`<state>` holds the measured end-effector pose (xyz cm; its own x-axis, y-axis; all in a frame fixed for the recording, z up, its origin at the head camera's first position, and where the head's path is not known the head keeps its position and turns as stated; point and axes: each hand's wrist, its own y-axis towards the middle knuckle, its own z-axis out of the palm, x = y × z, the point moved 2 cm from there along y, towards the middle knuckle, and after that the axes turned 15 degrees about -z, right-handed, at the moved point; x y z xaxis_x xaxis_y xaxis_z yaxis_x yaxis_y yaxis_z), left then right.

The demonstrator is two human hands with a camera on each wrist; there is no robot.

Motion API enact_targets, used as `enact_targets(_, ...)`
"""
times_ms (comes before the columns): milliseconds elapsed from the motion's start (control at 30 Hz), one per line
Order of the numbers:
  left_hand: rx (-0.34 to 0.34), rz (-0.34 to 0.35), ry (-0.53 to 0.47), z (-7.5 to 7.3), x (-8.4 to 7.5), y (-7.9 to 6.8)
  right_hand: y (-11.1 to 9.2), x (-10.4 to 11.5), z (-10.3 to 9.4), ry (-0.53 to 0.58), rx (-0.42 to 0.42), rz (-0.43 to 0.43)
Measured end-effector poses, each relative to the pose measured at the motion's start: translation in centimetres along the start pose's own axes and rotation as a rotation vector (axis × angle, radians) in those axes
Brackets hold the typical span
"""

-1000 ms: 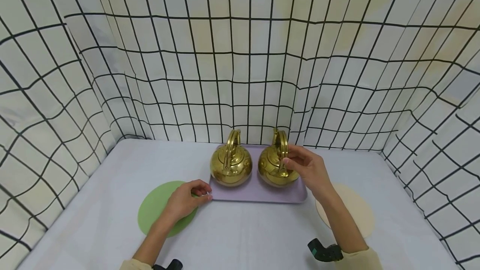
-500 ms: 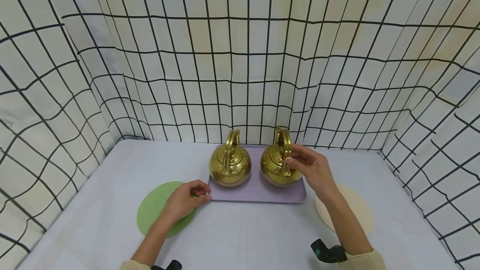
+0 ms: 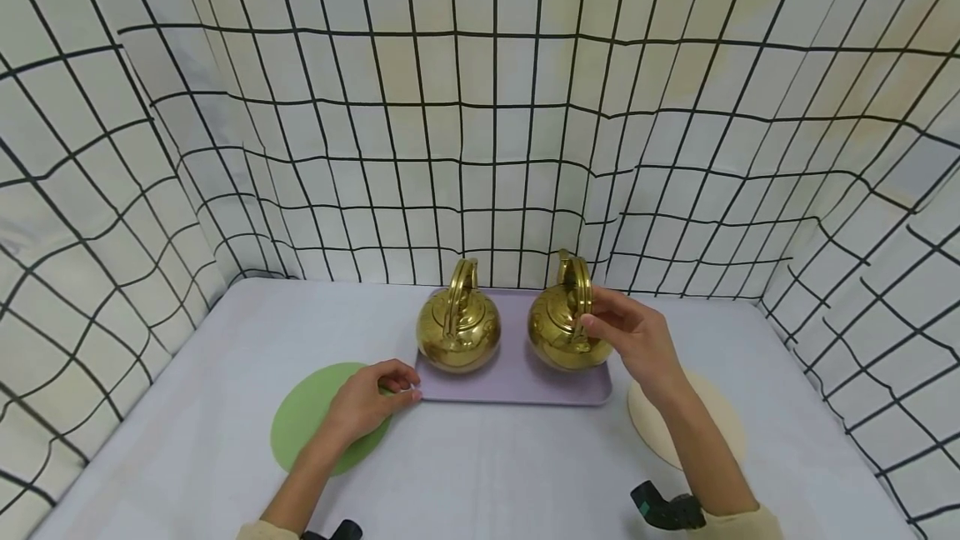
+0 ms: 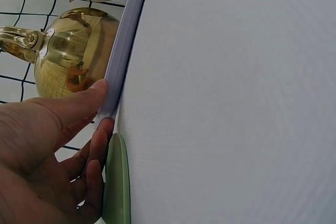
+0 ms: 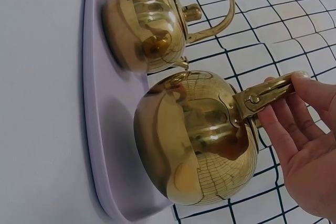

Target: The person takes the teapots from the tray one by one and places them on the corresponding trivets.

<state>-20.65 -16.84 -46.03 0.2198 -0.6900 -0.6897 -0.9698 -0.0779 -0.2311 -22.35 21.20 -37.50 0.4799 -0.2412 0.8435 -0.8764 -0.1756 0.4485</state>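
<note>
My right hand (image 3: 639,344) grips the raised handle of the right brass kettle (image 3: 555,332). In the right wrist view, that kettle (image 5: 194,140) leans, and a gap with a shadow shows between its base and the lilac tray (image 5: 97,145), so it appears slightly lifted. A matching brass kettle (image 3: 457,338) stands on the left half of the tray (image 3: 510,388). My left hand (image 3: 366,402) pinches the tray's front left corner, its thumb (image 4: 98,88) and forefinger on the edge; the remaining fingers are loosely bent above the green disc (image 4: 118,182).
A green round mat (image 3: 303,419) lies partly under the left forearm. On the right, a cream round mat (image 3: 723,423) is partly covered by the right forearm. White cloth (image 3: 480,473) covers the table. Black-gridded netting (image 3: 480,132) encloses the back and sides.
The right hand has moved slightly to the right with the kettle, away from the other kettle. The left hand stays at the tray's corner.
</note>
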Motion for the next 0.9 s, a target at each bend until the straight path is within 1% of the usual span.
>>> enact_targets(333, 0.0, 0.005, -0.011, 0.02, -0.02, 0.07, -0.28, 0.11, -0.39, 0.008, -0.002, 0.005)
enact_targets(900, -0.011, 0.004, -0.004, -0.02, -0.16, 0.0, -0.64, 0.49, -0.91, 0.017, 0.012, -0.014)
